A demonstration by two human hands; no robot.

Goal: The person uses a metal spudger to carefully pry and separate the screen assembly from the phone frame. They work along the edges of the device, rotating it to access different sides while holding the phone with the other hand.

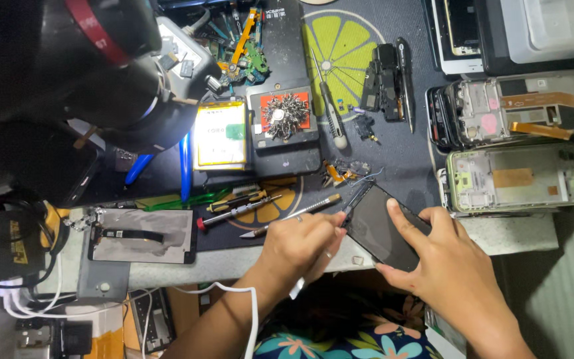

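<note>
Holding a dark phone point(381, 229) at the front edge of the worktop point(513, 234), the right hand point(448, 256) grips its near end with the thumb lying on the glass. The left hand point(298, 244) is closed around a thin metal tool point(355, 199) whose tip touches the phone's far corner. A red-tipped screwdriver point(239, 212) lies just beside the left hand. Two opened phone frames point(517, 178) sit to the right.

Your right hand point(456, 262) tilts a dark phone screen point(381, 229) at the mat's front edge; yellow-labelled battery point(220, 135) lies mid-mat.
</note>
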